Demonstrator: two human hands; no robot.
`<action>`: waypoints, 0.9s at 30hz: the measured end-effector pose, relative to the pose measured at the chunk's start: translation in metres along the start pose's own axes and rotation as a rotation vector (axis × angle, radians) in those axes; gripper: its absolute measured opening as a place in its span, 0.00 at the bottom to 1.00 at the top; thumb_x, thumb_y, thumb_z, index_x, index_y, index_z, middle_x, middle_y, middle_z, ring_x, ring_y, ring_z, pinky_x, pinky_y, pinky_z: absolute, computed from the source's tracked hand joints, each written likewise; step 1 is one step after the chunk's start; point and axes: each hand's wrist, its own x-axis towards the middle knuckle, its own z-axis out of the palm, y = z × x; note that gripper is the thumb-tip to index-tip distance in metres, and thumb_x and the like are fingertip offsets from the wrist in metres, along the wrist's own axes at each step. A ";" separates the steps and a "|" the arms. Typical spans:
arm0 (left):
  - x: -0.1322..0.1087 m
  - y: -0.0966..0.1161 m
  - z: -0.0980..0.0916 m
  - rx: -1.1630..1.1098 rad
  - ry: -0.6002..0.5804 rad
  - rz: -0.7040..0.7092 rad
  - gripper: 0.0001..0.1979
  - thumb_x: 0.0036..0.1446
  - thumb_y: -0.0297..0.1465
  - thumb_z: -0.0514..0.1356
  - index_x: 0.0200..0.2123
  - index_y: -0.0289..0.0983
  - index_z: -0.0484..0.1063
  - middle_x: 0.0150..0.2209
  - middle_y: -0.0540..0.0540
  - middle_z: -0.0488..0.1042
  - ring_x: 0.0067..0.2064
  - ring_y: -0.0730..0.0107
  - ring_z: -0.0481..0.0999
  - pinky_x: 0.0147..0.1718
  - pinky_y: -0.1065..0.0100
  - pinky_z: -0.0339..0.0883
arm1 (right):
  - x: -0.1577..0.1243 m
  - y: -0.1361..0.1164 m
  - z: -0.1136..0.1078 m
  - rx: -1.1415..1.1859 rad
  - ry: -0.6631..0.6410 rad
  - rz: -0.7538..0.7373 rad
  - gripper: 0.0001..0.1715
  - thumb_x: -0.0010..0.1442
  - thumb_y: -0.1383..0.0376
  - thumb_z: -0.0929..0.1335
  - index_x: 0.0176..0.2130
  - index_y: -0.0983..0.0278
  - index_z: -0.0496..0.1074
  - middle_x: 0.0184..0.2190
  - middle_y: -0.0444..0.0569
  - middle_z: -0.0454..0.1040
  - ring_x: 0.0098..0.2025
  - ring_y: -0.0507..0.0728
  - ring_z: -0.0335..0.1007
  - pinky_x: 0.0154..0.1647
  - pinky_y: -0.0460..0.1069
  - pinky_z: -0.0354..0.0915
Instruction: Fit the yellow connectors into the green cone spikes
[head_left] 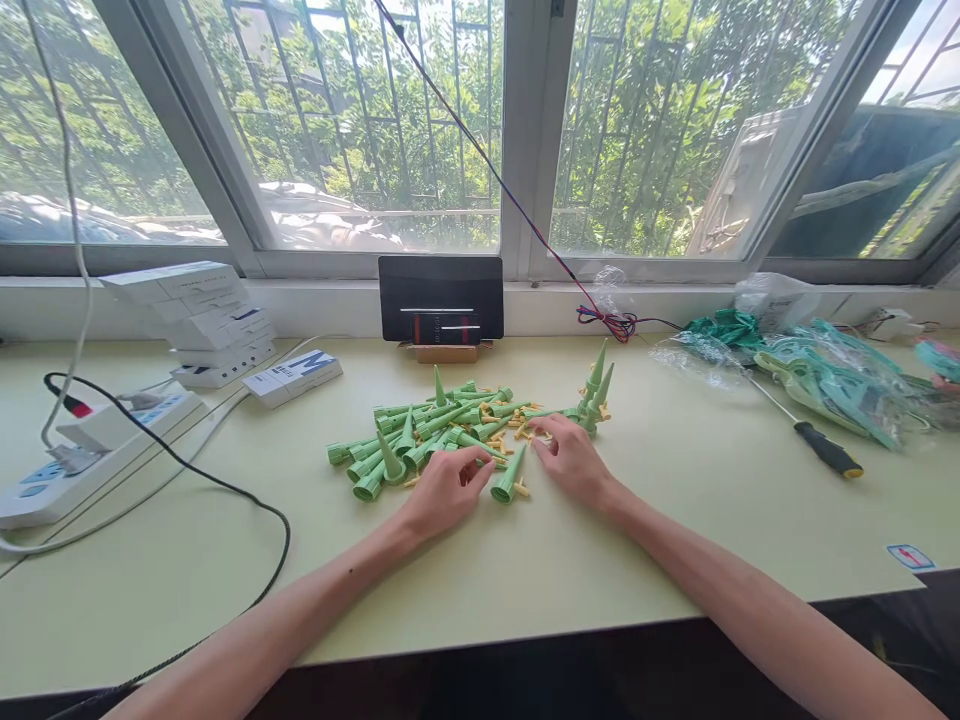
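A heap of green plastic cone spikes (442,425) lies on the pale green table (675,520), mixed with small yellow pieces (517,428). Three spikes stand upright at the heap's right end (598,395). My left hand (444,492) rests at the heap's near edge, fingers curled and touching a lying spike (508,478). My right hand (570,455) lies just right of it, fingers bent, fingertips among the yellow pieces. Whether either hand holds a small part is hidden.
A black tablet (440,298) leans against the window sill. White boxes (199,318) and a power strip (82,455) with a black cable (225,490) are at left. A screwdriver (814,438) and bags of teal parts (817,375) lie at right.
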 end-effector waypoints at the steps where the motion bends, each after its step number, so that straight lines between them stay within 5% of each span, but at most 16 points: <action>1: 0.000 0.000 0.000 0.001 -0.002 0.007 0.12 0.64 0.35 0.56 0.34 0.36 0.76 0.20 0.53 0.68 0.22 0.75 0.60 0.25 0.71 0.53 | 0.000 0.000 0.000 -0.006 -0.013 -0.004 0.15 0.61 0.70 0.65 0.48 0.64 0.74 0.45 0.53 0.75 0.31 0.54 0.69 0.39 0.52 0.67; 7: -0.001 -0.001 0.000 0.005 -0.011 0.017 0.12 0.64 0.34 0.56 0.33 0.36 0.76 0.20 0.54 0.67 0.22 0.76 0.60 0.25 0.70 0.53 | 0.000 0.001 0.001 0.000 -0.055 -0.017 0.17 0.60 0.72 0.66 0.49 0.64 0.73 0.48 0.53 0.75 0.37 0.56 0.71 0.42 0.53 0.67; 27: -0.001 0.001 -0.002 -0.007 -0.018 0.047 0.14 0.65 0.35 0.54 0.31 0.35 0.75 0.20 0.53 0.66 0.23 0.76 0.59 0.25 0.70 0.52 | -0.002 0.003 0.003 -0.050 -0.154 -0.006 0.07 0.63 0.70 0.65 0.39 0.64 0.73 0.38 0.50 0.72 0.32 0.54 0.66 0.40 0.52 0.63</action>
